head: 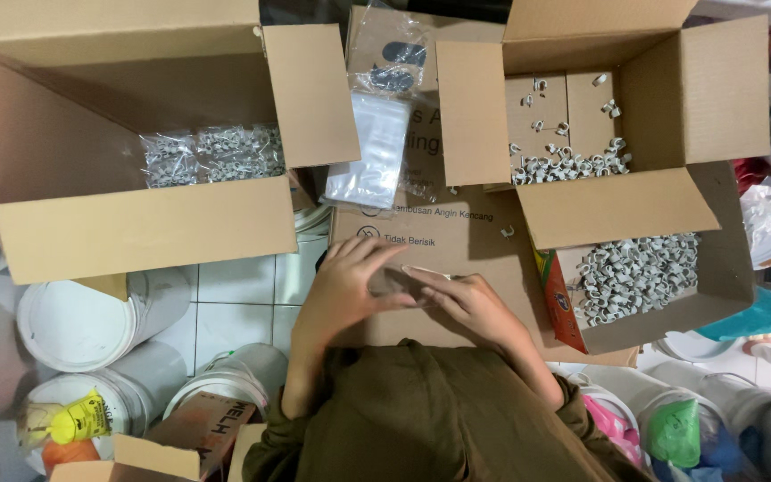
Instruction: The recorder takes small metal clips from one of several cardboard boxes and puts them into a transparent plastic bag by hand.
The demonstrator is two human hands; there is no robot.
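Note:
My left hand (345, 286) and my right hand (464, 299) meet over a flat brown cardboard sheet (457, 232), fingers closed together on a small clear plastic bag (396, 284) held between them. What is inside the bag is hidden by my fingers. A stack of empty clear bags (372, 147) lies just beyond my hands. At the right, a small carton (635, 277) is full of grey cable clips. More loose clips (568, 165) lie in the open box (671, 98) behind it. Filled bags of clips (216, 153) rest in the big open box (127, 223) at the left.
White plastic buckets (82, 321) stand on the tiled floor at the lower left, one holding a yellow item (78, 418). Coloured plastic things (671, 428) crowd the lower right. One loose clip (508, 232) lies on the cardboard sheet.

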